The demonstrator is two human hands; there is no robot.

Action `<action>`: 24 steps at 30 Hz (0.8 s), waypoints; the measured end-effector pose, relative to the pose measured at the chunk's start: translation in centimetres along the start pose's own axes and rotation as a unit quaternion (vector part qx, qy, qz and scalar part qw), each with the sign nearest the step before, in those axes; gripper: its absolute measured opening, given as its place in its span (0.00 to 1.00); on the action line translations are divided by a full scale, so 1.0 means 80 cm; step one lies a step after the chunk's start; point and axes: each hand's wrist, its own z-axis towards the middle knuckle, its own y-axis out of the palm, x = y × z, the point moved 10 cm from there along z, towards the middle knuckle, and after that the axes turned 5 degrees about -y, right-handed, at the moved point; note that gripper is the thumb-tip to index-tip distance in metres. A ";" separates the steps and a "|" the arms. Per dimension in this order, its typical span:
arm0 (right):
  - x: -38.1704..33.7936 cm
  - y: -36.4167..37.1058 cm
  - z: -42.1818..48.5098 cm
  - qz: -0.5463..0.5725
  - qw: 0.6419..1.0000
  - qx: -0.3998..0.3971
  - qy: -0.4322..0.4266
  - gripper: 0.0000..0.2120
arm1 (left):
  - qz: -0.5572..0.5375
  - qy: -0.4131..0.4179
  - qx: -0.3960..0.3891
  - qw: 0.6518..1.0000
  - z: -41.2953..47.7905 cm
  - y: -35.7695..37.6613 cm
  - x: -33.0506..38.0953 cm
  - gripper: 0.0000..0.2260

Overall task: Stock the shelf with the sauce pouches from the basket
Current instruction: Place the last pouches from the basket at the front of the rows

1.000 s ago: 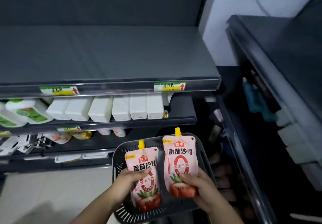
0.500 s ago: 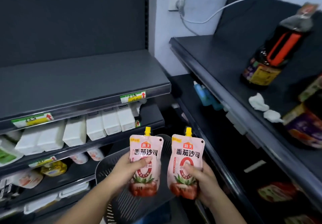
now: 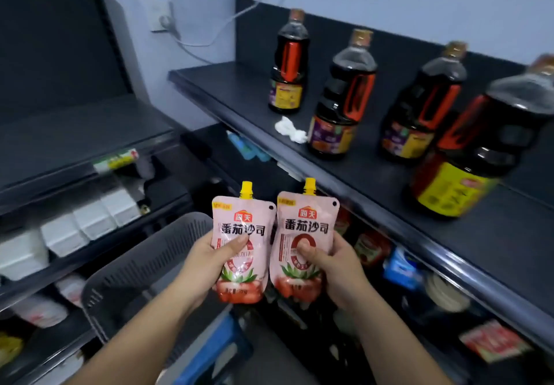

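Head view: left hand grips one tomato sauce pouch and right hand grips a second pouch, both upright, mid-body, beside the grey basket. Pouches judged light, soft and slick, so avoid holding by the spout. No pouches show in the basket's visible part. Black shelf carries dark sauce bottles.

Two sauce pouches in both hands

Dark shelf at right, carrying four upright bottles of dark sauce in a loose row. A crumpled white tissue lies between the two farthest bottles, just beside the second.
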 end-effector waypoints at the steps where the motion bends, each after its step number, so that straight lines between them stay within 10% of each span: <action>1: -0.011 -0.022 -0.023 -0.008 1.000 0.012 -0.006 0.19 | 0.000 0.003 -0.014 1.000 -0.010 0.025 -0.005 0.28; 12: -0.159 -0.241 -0.271 -0.070 0.970 0.212 -0.101 0.20 | 0.058 -0.025 -0.199 0.978 -0.084 0.319 -0.046 0.15; 24: -0.196 -0.359 -0.534 -0.007 0.876 0.456 -0.156 0.27 | 0.160 -0.020 -0.472 0.867 -0.240 0.600 -0.073 0.05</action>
